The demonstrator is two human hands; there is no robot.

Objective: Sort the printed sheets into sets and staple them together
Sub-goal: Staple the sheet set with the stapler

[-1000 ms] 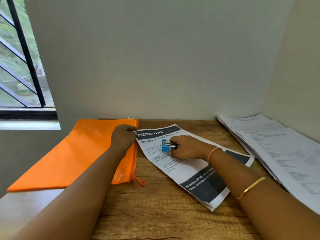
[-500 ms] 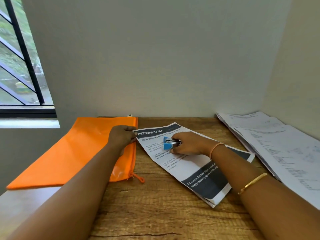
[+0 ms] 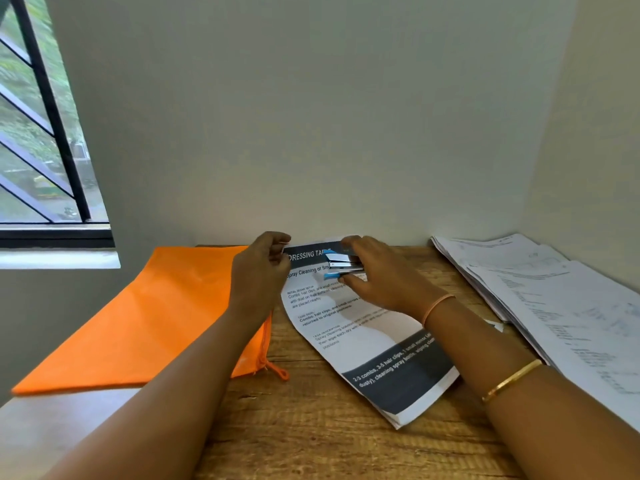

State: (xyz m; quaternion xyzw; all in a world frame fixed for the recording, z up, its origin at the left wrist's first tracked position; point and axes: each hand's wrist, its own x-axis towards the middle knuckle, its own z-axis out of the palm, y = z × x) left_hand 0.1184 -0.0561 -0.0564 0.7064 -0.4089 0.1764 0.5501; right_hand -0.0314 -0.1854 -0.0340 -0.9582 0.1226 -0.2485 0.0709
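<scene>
Stapler [image 3: 341, 263] gripped in your right hand [image 3: 384, 282] points left across the printed set [image 3: 363, 327]; your left hand [image 3: 258, 271] pinches its top corner.

The printed sheet [image 3: 360, 327] at centre frame reads "DRESSING TA…" on its top dark band, "Spray Cleaning of" beneath, and "2-3 combs, 3-5 hair clips" lower.

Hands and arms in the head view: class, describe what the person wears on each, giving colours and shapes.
Both forearms are bare, with no sleeves in view, and neither the left hand nor the right hand is gloved. The right arm carries a thin orange band at the wrist and a slim gold bangle further up the forearm. Nothing shows on the left arm.
</scene>
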